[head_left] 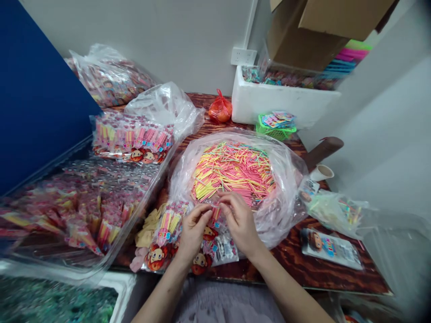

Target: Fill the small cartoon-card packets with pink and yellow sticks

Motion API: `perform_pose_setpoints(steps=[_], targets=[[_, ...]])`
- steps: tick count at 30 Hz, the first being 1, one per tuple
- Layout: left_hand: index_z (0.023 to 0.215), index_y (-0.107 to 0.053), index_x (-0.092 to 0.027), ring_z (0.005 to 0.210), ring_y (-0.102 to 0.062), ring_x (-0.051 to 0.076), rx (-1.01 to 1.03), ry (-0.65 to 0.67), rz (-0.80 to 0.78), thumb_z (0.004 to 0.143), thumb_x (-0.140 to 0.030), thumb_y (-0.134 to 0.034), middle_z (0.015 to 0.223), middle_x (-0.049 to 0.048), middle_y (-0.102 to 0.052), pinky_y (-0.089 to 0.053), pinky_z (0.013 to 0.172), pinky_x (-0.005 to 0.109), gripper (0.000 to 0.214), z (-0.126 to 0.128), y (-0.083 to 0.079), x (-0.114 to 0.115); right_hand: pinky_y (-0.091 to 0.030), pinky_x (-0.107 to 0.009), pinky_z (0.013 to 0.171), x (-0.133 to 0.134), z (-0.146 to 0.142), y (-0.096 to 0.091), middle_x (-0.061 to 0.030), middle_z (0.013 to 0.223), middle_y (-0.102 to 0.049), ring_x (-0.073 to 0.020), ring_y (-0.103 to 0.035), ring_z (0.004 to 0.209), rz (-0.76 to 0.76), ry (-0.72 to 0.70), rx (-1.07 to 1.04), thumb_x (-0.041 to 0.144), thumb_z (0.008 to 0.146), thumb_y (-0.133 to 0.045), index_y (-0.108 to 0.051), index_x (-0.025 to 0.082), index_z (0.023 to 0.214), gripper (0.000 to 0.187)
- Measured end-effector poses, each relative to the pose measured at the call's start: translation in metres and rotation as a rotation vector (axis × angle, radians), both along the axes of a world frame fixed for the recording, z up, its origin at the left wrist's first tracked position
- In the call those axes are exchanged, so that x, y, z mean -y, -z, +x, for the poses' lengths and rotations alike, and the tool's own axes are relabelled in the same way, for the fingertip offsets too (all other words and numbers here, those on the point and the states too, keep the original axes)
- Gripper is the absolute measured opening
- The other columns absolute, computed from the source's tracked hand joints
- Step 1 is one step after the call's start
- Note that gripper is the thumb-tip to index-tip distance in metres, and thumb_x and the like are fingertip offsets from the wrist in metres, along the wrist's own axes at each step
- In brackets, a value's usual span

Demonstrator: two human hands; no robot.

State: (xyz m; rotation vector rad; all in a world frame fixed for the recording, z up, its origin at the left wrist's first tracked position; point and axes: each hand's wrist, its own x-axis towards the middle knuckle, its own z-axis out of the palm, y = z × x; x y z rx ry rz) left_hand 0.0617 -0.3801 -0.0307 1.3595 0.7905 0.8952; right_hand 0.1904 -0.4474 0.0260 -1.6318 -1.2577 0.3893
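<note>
My left hand (193, 231) and my right hand (239, 220) meet at the near edge of a large clear plastic bag (286, 179) holding a heap of thin pink, yellow and green sticks (232, 170). Both hands pinch a small clear cartoon-printed packet (215, 215) between their fingertips, with a few sticks in it. Under my hands lie more printed packets (220, 249), some filled with sticks (168, 224). The packet's opening is hidden by my fingers.
A clear tray (101, 264) of filled packets sits at the left, with more bagged packets (111, 80) behind. A white foam box (279, 101), a green basket (276, 130), an orange bag (220, 110) and a paper cup (322, 172) stand at the back and right. Empty packets (332, 249) lie right.
</note>
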Motion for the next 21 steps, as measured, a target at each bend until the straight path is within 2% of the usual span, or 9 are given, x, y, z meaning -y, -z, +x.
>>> perform_pose_setpoints(steps=[3, 5, 7, 9, 12, 14, 18, 21], targets=[[0.094, -0.072, -0.019, 0.094, -0.064, 0.019, 0.009, -0.008, -0.049, 0.082, -0.029, -0.065, 0.098, 0.0043, -0.071, -0.048, 0.088, 0.030, 0.017, 0.002, -0.003, -0.001, -0.043, -0.040, 0.092, -0.005, 0.003, 0.000, -0.0074, 0.104, -0.064, -0.0234, -0.055, 0.104, -0.027, -0.069, 0.084, 0.022, 0.094, -0.047, -0.064, 0.023, 0.088, 0.017], [0.100, -0.070, -0.019, 0.095, -0.064, 0.019, 0.040, 0.016, -0.105, 0.081, -0.030, -0.066, 0.099, 0.0045, -0.072, -0.049, 0.088, 0.031, 0.023, 0.005, -0.005, -0.002, -0.042, -0.042, 0.094, -0.009, 0.003, -0.001, -0.0076, 0.106, -0.063, -0.0243, -0.055, 0.106, -0.040, -0.100, 0.079, 0.023, 0.094, -0.049, -0.066, 0.024, 0.088, 0.018], [0.105, -0.069, -0.018, 0.095, -0.064, 0.019, 0.077, 0.056, -0.144, 0.080, -0.030, -0.066, 0.101, 0.0051, -0.072, -0.049, 0.088, 0.031, 0.028, 0.007, -0.007, -0.004, -0.042, -0.043, 0.096, -0.011, 0.001, -0.003, -0.0074, 0.109, -0.062, -0.0249, -0.054, 0.108, -0.037, -0.156, 0.024, 0.023, 0.093, -0.049, -0.068, 0.025, 0.092, 0.019], [0.100, -0.069, -0.017, 0.090, -0.064, 0.018, 0.098, 0.056, -0.159, 0.079, -0.031, -0.066, 0.096, 0.0050, -0.072, -0.050, 0.085, 0.031, 0.025, 0.007, -0.008, -0.008, -0.042, -0.042, 0.097, -0.011, -0.001, -0.006, -0.0067, 0.113, -0.062, -0.0246, -0.054, 0.110, -0.002, -0.184, -0.103, 0.025, 0.093, -0.050, -0.068, 0.027, 0.101, 0.020], [0.089, -0.068, -0.017, 0.080, -0.062, 0.014, 0.151, -0.038, -0.199, 0.077, -0.030, -0.069, 0.086, 0.0017, -0.070, -0.049, 0.079, 0.026, 0.018, -0.002, -0.010, -0.017, -0.043, -0.038, 0.095, -0.008, 0.000, -0.005, -0.0056, 0.114, -0.063, -0.0229, -0.057, 0.109, 0.058, -0.088, -0.349, 0.028, 0.093, -0.052, -0.062, 0.029, 0.113, 0.023], [0.086, -0.067, -0.019, 0.075, -0.061, 0.012, 0.210, -0.116, -0.242, 0.075, -0.029, -0.072, 0.082, -0.0012, -0.068, -0.048, 0.075, 0.023, 0.016, -0.014, -0.015, -0.023, -0.044, -0.036, 0.091, -0.005, 0.004, 0.001, -0.0049, 0.107, -0.067, -0.0223, -0.059, 0.102, -0.001, -0.040, -0.396, 0.029, 0.092, -0.052, -0.063, 0.027, 0.108, 0.019], [0.089, -0.064, -0.020, 0.072, -0.060, 0.010, 0.214, -0.239, -0.266, 0.075, -0.032, -0.073, 0.083, -0.0031, -0.066, -0.047, 0.072, 0.021, 0.021, -0.049, -0.024, -0.029, -0.044, -0.035, 0.084, 0.005, 0.013, 0.027, -0.0035, 0.094, -0.068, -0.0220, -0.061, 0.092, -0.234, -0.116, -0.204, 0.027, 0.091, -0.053, -0.066, 0.023, 0.093, 0.013], [0.095, -0.064, -0.020, 0.076, -0.061, 0.013, 0.006, -0.303, -0.103, 0.081, -0.035, -0.067, 0.087, -0.0014, -0.067, -0.048, 0.072, 0.023, 0.021, -0.073, -0.020, -0.029, -0.043, -0.036, 0.084, 0.013, 0.013, 0.044, -0.0046, 0.095, -0.066, -0.0227, -0.059, 0.093, -0.280, -0.127, -0.024, 0.026, 0.092, -0.052, -0.064, 0.023, 0.096, 0.013]])
